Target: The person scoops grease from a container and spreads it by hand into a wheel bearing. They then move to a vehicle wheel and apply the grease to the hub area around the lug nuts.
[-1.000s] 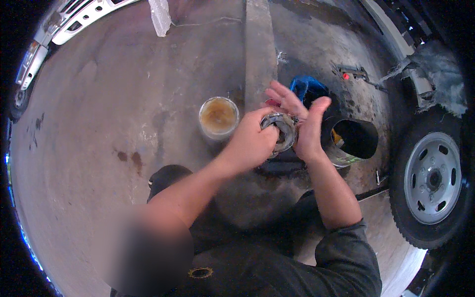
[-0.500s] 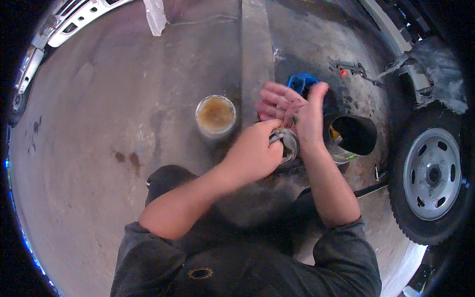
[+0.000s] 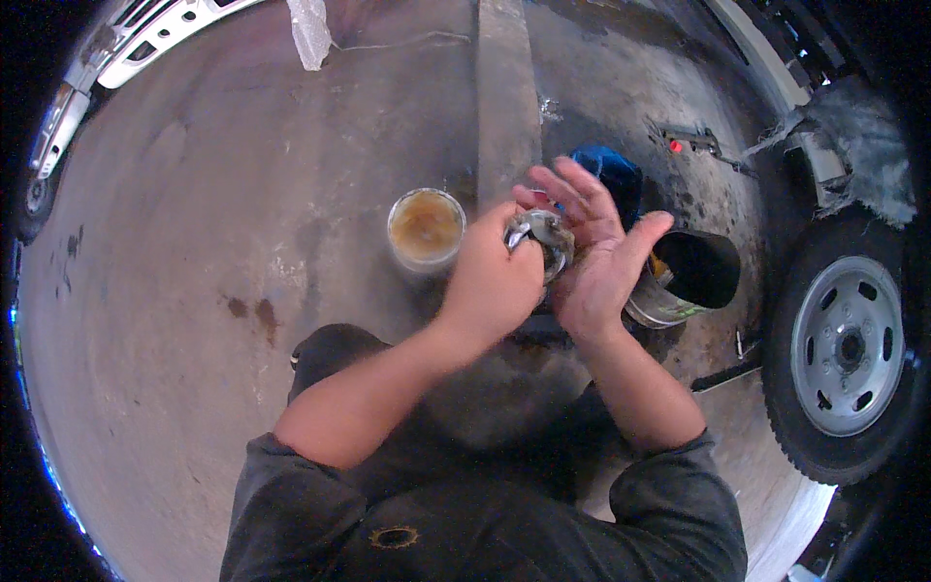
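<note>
Your left hand [image 3: 490,281] is clenched over a round metal part [image 3: 541,241], its fingers wrapped down around the near edge of the ring. Your right hand [image 3: 592,257] lies flat behind the part with fingers spread and released, the palm backing it and the thumb standing up on the far side. The part sits between the two hands, above the concrete floor [image 3: 194,242], not resting on it.

Judging by the grip, the work on the ring looks to be in mid-course: the part is in hand, neither set down nor laid with the other things. Whether anything is being pressed into it I cannot tell; the left fingers cover most of it.

The ring is shiny, pale grey metal, circular. Just left of your left fingers stands a round open tub [image 3: 426,229], pale-walled, with a dull brown, greasy-looking fill. Beyond your right fingertips lies a blue cloth [image 3: 606,167], soft and crumpled. Beside your right thumb a black-mouthed bucket [image 3: 684,281] leans on its side. Farther right stands a wheel [image 3: 842,347], ribbed black rubber round a silver steel rim.
</note>
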Action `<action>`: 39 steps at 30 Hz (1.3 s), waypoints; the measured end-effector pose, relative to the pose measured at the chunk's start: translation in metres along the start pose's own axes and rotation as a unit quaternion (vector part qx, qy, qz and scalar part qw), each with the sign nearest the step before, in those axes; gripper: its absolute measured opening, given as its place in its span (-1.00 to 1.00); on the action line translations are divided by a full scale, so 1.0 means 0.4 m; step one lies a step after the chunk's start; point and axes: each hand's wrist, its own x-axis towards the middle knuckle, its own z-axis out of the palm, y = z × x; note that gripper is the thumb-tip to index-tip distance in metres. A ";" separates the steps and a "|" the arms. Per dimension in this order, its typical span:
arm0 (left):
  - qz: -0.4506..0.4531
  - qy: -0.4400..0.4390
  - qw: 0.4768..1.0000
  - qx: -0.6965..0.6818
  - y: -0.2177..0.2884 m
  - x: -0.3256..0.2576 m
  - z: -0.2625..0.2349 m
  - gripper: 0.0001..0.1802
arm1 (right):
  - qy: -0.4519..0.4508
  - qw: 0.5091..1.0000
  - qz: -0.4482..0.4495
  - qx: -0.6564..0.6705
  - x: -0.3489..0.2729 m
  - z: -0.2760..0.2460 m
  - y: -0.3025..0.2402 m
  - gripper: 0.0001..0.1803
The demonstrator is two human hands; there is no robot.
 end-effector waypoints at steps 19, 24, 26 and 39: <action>-0.022 -0.096 0.995 0.020 0.010 -0.022 0.000 -0.65 | -0.161 0.979 0.101 0.074 0.034 -0.028 -0.086 0.27; -0.021 -0.076 0.996 -0.028 0.008 -0.021 0.005 -0.65 | -0.137 0.975 0.177 -0.005 0.032 -0.040 -0.012 0.25; -0.094 -0.086 0.988 -0.083 0.022 -0.018 -0.003 -0.64 | -0.113 0.959 0.256 0.035 0.028 -0.055 0.009 0.24; -0.011 -0.121 0.978 0.172 0.017 -0.022 -0.002 -0.59 | -0.086 0.951 0.132 -0.265 0.052 -0.025 -0.014 0.18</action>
